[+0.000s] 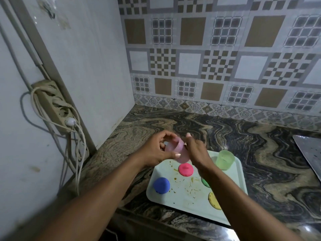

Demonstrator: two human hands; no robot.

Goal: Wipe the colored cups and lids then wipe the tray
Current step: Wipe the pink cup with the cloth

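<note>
the scene is seen through a single wide-angle view from head height, aimed forward and steeply down over both forearms at the surface (225, 136) close below, with the tiled wall (217, 58) taken in ahead and a plain wall (78, 66) at the left.

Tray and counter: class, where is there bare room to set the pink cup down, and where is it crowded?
Free: the counter behind the tray, up to the tiled wall, and the counter right of the tray, before the metal sheet. On the tray, only its near-left strip between the blue lid and yellow lid is bare. Crowded: the middle, with crumbs, the pink lid, green lid and green cup.
</note>
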